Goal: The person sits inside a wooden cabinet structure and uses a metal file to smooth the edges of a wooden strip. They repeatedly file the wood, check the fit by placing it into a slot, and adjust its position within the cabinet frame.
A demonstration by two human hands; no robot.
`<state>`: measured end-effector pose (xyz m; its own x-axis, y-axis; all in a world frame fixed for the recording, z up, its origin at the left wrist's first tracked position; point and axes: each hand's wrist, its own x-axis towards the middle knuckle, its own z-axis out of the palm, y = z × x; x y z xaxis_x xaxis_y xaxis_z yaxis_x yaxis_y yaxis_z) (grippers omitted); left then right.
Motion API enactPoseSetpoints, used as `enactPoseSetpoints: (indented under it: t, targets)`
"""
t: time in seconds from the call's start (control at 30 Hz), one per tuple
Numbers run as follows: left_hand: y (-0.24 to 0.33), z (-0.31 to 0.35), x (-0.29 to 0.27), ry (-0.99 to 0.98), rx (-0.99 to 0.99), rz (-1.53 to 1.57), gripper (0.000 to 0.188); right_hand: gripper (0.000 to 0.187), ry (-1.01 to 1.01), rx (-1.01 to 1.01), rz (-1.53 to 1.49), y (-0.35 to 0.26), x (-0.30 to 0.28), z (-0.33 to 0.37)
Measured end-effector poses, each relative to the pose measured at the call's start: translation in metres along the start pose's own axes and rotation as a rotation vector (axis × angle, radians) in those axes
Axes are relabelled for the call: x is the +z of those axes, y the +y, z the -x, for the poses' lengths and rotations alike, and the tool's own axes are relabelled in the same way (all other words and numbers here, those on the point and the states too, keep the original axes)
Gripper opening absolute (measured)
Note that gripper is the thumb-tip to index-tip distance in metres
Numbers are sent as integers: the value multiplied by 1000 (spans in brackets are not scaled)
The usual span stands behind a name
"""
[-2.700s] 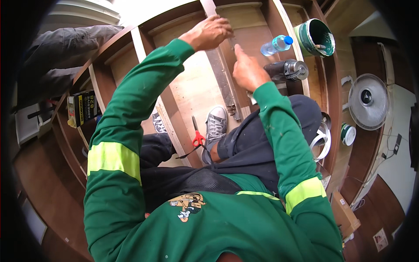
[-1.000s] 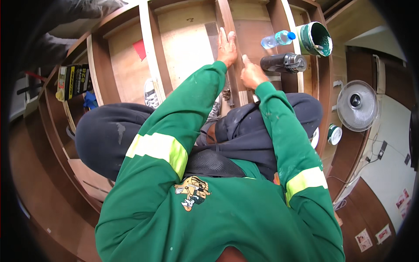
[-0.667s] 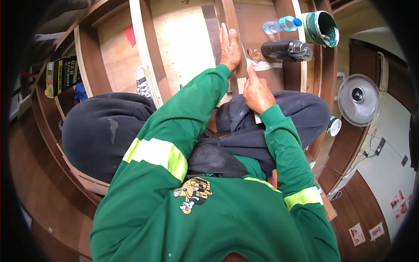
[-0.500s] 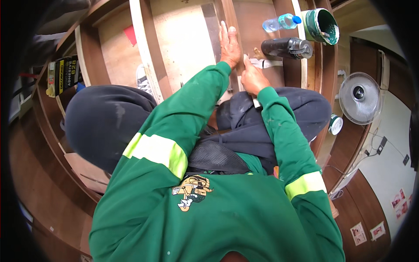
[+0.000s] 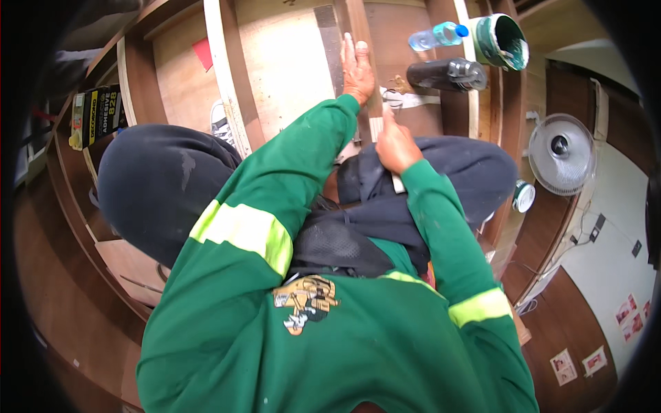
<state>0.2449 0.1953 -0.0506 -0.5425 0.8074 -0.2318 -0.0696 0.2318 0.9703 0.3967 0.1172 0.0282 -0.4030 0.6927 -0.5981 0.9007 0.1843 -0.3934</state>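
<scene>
My left hand [image 5: 359,74] lies along a brown wooden rail [image 5: 357,27] of the frame, its fingers stretched out and pointing away from me. Nearer to me, my right hand [image 5: 398,143] is closed beside the same rail, with the forefinger pointing forward. It grips a narrow pale piece [image 5: 398,184], whose end shows below the palm; the rest is hidden by the hand, so its kind is unclear. My crossed legs in dark trousers [image 5: 165,189] are under both forearms.
To the right lie a clear water bottle [image 5: 430,38], a black flask [image 5: 444,74] and a green paint bucket [image 5: 487,41]. A fan [image 5: 561,153] and a small tin [image 5: 525,197] stand farther right. An adhesive box [image 5: 100,115] is at left. Pale-edged rails [image 5: 224,55] divide the frame.
My right hand has slid slightly toward me along the rail, and more of the rail shows between the hands. My left hand stays flat on the wood. The whole view has shifted slightly.
</scene>
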Motion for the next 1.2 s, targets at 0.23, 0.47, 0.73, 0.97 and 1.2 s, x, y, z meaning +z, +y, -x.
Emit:
enactPoseSetpoints:
  t: [0.23, 0.47, 0.73, 0.97, 1.2]
  targets:
    - [-19, -3, -5, 14, 43, 13, 80, 57, 102, 92, -253, -18, -18, 14]
    - [-12, 4, 1, -44, 28, 27, 82, 60, -94, 242, -170, -18, -27, 4]
    - [-12, -17, -13, -123, -22, -44, 85, 62, 63, 176, -345, -50, -32, 61]
    - [-13, -20, 3, -82, 40, -2, 86, 60, -66, 351, -609, -10, 5, 4]
    - [-16, -21, 2, -134, -29, 41, 89, 60, 31, 240, -428, -51, -30, -22]
